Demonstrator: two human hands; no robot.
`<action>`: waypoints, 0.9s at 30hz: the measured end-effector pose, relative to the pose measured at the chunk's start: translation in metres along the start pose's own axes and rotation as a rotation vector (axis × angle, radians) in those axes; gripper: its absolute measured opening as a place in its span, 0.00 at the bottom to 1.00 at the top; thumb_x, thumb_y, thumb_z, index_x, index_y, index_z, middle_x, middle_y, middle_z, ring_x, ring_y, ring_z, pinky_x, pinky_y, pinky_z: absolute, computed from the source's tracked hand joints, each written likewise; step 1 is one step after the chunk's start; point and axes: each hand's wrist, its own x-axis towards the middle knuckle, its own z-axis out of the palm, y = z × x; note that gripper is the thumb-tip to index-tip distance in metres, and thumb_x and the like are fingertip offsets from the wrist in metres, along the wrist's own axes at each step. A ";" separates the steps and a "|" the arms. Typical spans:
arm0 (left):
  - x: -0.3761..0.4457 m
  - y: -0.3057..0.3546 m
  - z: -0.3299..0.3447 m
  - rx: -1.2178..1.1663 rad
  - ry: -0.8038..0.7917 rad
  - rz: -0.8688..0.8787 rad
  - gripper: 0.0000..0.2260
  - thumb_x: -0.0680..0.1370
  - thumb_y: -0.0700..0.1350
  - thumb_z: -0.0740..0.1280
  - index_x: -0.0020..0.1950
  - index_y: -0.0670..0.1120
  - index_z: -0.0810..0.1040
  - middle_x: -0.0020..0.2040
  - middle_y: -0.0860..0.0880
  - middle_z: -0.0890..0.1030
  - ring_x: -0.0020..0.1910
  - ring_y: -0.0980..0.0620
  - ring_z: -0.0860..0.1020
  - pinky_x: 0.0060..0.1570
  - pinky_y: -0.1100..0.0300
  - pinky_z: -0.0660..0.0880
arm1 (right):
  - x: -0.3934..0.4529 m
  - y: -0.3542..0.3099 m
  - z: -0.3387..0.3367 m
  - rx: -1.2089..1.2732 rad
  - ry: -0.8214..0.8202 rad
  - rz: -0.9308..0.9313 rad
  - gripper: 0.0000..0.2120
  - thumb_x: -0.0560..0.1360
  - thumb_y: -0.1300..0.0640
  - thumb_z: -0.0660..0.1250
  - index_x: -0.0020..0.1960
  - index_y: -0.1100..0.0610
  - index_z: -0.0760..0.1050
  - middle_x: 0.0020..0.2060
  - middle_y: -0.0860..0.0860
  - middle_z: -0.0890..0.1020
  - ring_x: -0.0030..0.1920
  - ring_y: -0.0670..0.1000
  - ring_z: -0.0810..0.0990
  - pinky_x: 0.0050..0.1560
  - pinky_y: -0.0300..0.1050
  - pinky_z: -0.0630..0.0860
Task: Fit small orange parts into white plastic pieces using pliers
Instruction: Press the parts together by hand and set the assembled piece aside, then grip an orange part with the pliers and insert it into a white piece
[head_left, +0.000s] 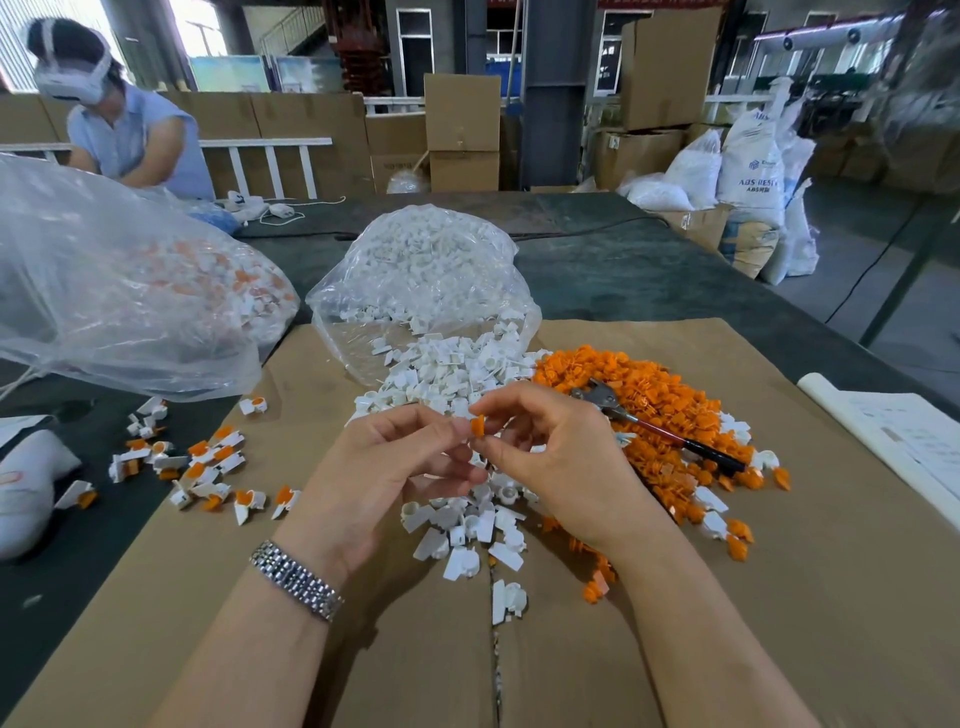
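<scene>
Orange part (477, 426) pinched betw. both hands' fingers (457, 427).

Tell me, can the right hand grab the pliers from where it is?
Probably yes. The pliers lie uncovered on top of the orange parts pile, just beside the right hand. But its fingertips are pinching a small orange part together with the left hand, so it must let go first.

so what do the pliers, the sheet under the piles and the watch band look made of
Pliers: dull grey metal head, glossy red-and-black handle, probably plastic or rubber coated. Sheet: matte brown corrugated cardboard, with a seam down the middle. Watch band: shiny silvery links, likely steel.
</scene>
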 end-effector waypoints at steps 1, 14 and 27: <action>0.000 0.001 0.001 0.017 -0.001 -0.008 0.13 0.66 0.50 0.79 0.41 0.41 0.84 0.43 0.38 0.85 0.44 0.37 0.86 0.41 0.56 0.83 | 0.000 0.000 0.000 -0.013 -0.004 -0.004 0.11 0.76 0.60 0.75 0.56 0.49 0.82 0.45 0.45 0.82 0.42 0.45 0.79 0.47 0.37 0.79; 0.002 -0.001 -0.003 0.235 0.042 0.067 0.14 0.78 0.44 0.72 0.32 0.49 0.79 0.33 0.43 0.81 0.36 0.42 0.84 0.37 0.56 0.81 | 0.001 0.001 -0.005 -0.159 0.047 0.023 0.14 0.78 0.60 0.71 0.61 0.48 0.80 0.49 0.43 0.80 0.47 0.41 0.78 0.48 0.34 0.77; 0.005 -0.002 -0.007 0.039 -0.022 0.095 0.08 0.70 0.48 0.73 0.35 0.46 0.80 0.34 0.44 0.79 0.33 0.45 0.82 0.31 0.61 0.77 | 0.006 0.014 -0.047 -1.032 0.129 0.735 0.23 0.78 0.41 0.67 0.62 0.58 0.75 0.65 0.59 0.74 0.69 0.61 0.69 0.71 0.66 0.61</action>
